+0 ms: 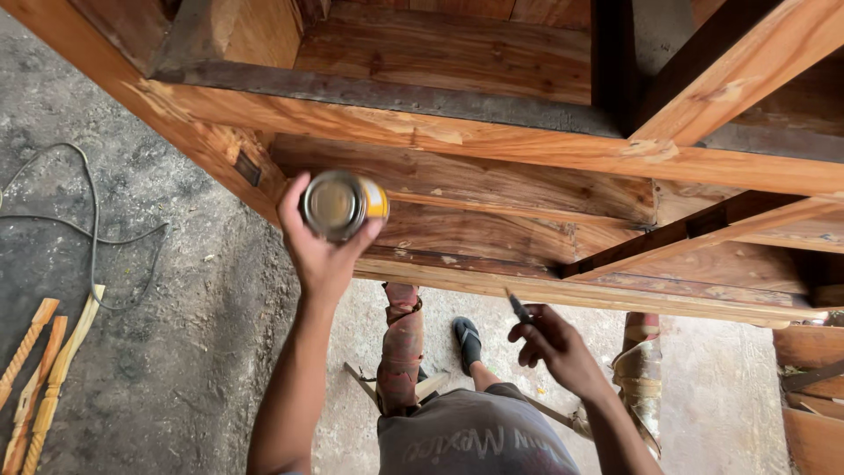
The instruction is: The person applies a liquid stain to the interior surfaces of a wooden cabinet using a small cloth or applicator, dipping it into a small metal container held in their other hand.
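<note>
My left hand (318,251) is raised and grips a small metal can (341,204) with a yellow label, its round end facing the camera, just in front of a reddish wooden furniture frame (492,141). My right hand (556,345) is lower, at the frame's front rail, and pinches a thin dark tool (517,307), likely a small brush or blade; its tip points up toward the rail. The frame's rails show pale scraped patches and dried glue at the joints.
The frame stands on turned wooden legs (402,352) on a grey concrete floor (158,352). A dark cable (92,229) loops at left, beside several carved twisted wooden spindles (40,378). My sandalled foot (467,339) is under the frame. More wooden pieces (813,387) lie at right.
</note>
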